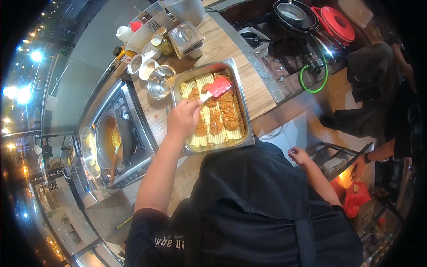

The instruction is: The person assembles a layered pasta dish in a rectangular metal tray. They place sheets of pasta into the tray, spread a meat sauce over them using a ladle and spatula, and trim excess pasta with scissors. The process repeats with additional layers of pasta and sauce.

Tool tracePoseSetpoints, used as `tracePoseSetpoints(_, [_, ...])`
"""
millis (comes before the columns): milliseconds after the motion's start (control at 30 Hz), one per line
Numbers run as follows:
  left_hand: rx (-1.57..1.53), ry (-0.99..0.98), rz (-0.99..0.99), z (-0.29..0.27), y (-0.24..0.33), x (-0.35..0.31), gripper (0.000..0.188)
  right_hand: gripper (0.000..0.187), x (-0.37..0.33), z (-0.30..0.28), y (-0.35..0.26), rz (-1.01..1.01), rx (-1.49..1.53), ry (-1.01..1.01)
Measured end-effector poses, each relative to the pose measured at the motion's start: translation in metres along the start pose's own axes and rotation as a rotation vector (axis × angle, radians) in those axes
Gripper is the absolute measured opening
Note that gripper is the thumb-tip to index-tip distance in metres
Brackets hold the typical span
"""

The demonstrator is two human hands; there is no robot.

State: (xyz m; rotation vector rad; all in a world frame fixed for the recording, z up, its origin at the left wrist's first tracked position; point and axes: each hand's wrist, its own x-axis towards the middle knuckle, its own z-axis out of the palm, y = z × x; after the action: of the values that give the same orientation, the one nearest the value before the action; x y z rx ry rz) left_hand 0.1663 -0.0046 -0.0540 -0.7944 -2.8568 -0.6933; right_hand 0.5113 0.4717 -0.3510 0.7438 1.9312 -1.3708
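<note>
lettering (170, 242) marks the black shirt (149, 224); left hand (184, 116) grips a red spatula (219, 86), right hand (300, 156) hangs loosely half-curled.

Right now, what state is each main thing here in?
Left hand: closed on the red spatula
Red spatula: held over the tray
Metal tray: pasta sheets inside, partly sauced
Right hand: half-open, apparently empty
Black pan: on the stove, sauce inside
Glass jar: lidded

Tray (243, 100), upper ctr: shiny, smooth metal. Bowl (156, 85), upper l. of ctr: glossy metal too. Spatula (218, 87) w/ smooth, rubbery-looking head. Table (259, 99), upper ctr: wood-grain. Apron (249, 180), lower ctr: matt cloth.
</note>
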Motion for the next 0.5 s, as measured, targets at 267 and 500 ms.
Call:
tracePoseSetpoints(267, [0.049, -0.054, -0.027, -0.016, 0.016, -0.031, 0.015, 0.020, -0.014, 0.015, -0.011, 0.042, -0.046, -0.064])
tracePoseSetpoints(500, [0.203, -0.069, -0.089, -0.052, -0.012, -0.041, 0.016, 0.019, -0.004, 0.012, 0.007, 0.061, -0.057, -0.105])
